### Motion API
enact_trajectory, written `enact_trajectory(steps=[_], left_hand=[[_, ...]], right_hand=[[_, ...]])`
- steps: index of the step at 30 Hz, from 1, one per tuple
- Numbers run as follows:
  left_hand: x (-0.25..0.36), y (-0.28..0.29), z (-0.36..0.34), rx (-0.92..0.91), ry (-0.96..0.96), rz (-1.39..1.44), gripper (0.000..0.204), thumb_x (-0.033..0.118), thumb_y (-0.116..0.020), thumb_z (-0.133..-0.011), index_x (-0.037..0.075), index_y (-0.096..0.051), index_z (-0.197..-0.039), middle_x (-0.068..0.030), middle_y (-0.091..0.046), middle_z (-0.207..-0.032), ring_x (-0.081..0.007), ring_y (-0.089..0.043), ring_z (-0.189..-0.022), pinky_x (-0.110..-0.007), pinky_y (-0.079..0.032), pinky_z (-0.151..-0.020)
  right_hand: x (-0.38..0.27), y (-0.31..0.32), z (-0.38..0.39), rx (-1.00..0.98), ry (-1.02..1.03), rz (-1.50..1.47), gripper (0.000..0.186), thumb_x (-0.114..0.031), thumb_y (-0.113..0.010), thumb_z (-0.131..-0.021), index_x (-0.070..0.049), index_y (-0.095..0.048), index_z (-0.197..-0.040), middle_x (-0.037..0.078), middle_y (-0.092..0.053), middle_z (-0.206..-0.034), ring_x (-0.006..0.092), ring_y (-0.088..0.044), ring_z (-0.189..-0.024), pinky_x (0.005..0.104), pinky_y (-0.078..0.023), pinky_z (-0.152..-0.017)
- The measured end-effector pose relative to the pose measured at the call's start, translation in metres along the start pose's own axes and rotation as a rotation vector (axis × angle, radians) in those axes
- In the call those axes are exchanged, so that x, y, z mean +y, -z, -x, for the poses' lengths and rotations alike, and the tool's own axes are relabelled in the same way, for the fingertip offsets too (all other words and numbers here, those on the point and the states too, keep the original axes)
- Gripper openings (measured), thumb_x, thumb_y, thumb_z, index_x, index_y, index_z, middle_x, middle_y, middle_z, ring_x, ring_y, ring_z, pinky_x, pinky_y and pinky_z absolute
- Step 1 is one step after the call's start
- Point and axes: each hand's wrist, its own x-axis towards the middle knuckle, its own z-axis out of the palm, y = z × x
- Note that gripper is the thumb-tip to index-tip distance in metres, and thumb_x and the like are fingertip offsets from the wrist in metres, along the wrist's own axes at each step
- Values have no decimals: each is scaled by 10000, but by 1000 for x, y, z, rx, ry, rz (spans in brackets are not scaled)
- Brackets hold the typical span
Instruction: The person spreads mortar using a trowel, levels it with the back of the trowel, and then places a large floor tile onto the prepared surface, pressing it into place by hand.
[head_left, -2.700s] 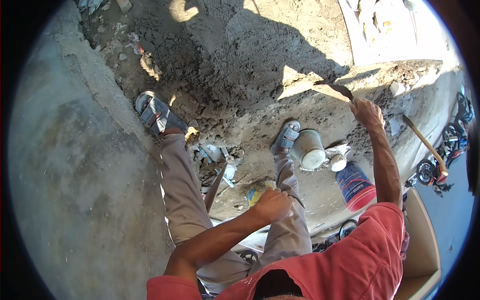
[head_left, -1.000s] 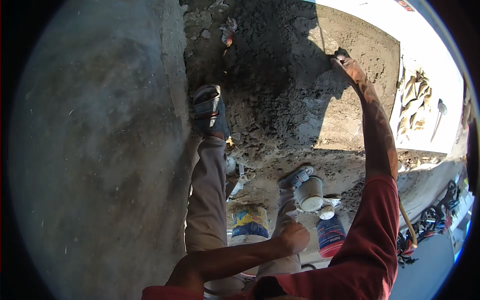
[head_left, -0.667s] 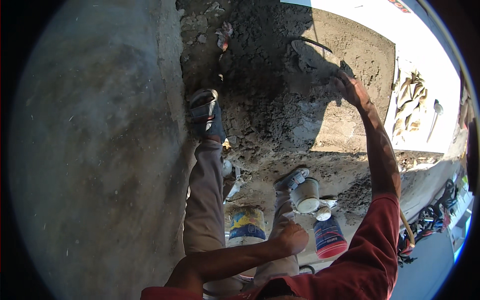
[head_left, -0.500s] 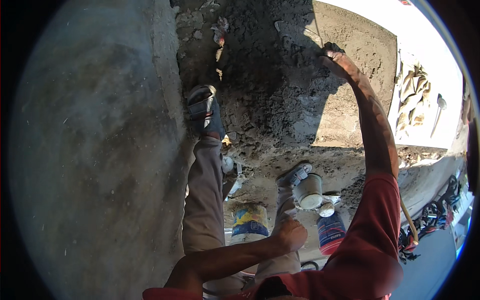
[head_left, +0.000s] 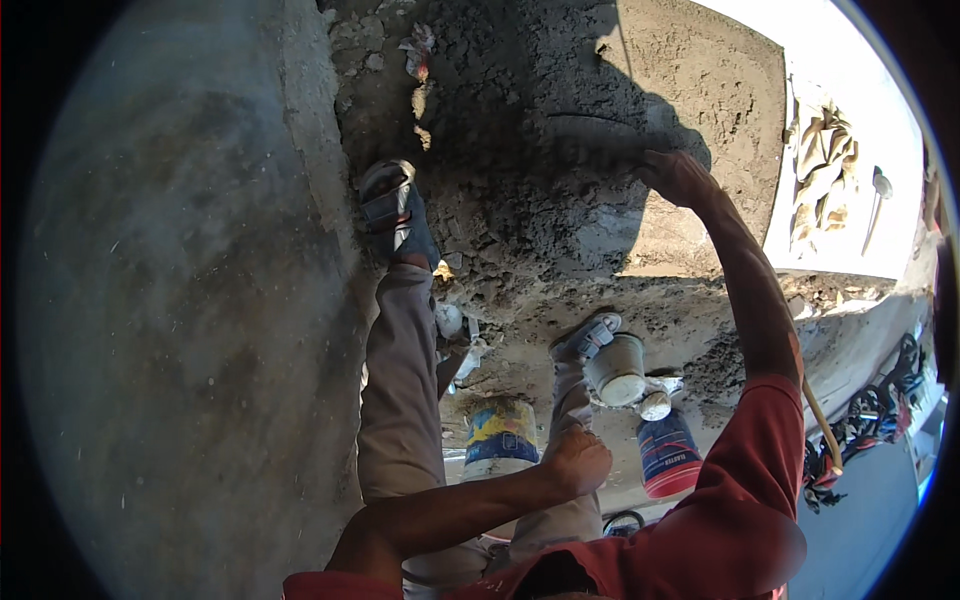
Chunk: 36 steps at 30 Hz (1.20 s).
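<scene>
My right hand [head_left: 675,178] reaches out over a bed of rough, wet grey mortar [head_left: 720,110]. Its fingers are curled at the edge of my shadow. What they grip is lost in dark blur on the mortar. A thin curved groove [head_left: 590,116] runs across the surface just beyond the fingers. My left hand [head_left: 580,462] is closed into a fist and rests against my right leg. Whether anything is inside that fist is hidden.
By my right foot stand a pale bucket [head_left: 613,370] and a blue-and-red bucket [head_left: 667,455]. Between my legs is a yellow-and-blue bucket [head_left: 502,435]. A smooth grey concrete surface [head_left: 190,300] fills the left. Crumpled cloth [head_left: 825,170] and a ladle-like tool [head_left: 878,208] lie far right.
My right hand has swept a little nearer to me across the mortar, and a curved groove now shows beyond it. The view has shifted slightly. My left fist stays by the leg.
</scene>
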Motion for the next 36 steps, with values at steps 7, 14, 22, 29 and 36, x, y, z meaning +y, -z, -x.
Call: enact_trajectory(steps=[7,14,22,29,36], left_hand=[[-2,-2,-2,9,11,-62,153,238,-574,-766,111,-639,-820,-45,-621,-764,-187,-610,-728,-367,-386,-666],[-3,4,2,-8,-41,-42,182,289,-590,-773,115,-617,-820,-38,-612,-749,-203,-613,-701,-364,-383,-657],[-2,3,0,-82,-48,-41,301,383,-640,-751,99,-629,-851,-69,-638,-782,-216,-635,-731,-428,-412,-670],[0,-7,-1,-254,-9,-67,388,403,-605,-824,39,-637,-955,-152,-654,-895,-300,-650,-830,-474,-443,-784],[-3,7,-23,-480,87,-64,421,409,-590,-848,48,-608,-1066,-196,-622,-1042,-348,-618,-979,-508,-430,-846]], right_hand=[[-27,-24,58,-181,30,196,259,-382,-533,-893,-207,-600,-1072,148,-655,-771,347,-659,-711,462,-535,-630],[-17,-29,64,94,-195,-58,259,-358,-556,-895,-205,-561,-1105,153,-661,-905,379,-647,-769,475,-517,-629],[-104,-77,130,303,-332,-571,336,-168,-515,-907,-22,-408,-1190,254,-580,-867,456,-577,-774,506,-445,-654],[-195,-156,114,305,-541,-792,284,-248,-527,-902,0,-413,-981,278,-602,-819,481,-586,-768,534,-455,-646],[-128,-196,162,535,-645,-926,277,-273,-522,-921,-9,-449,-965,255,-597,-767,480,-573,-734,508,-445,-638]])
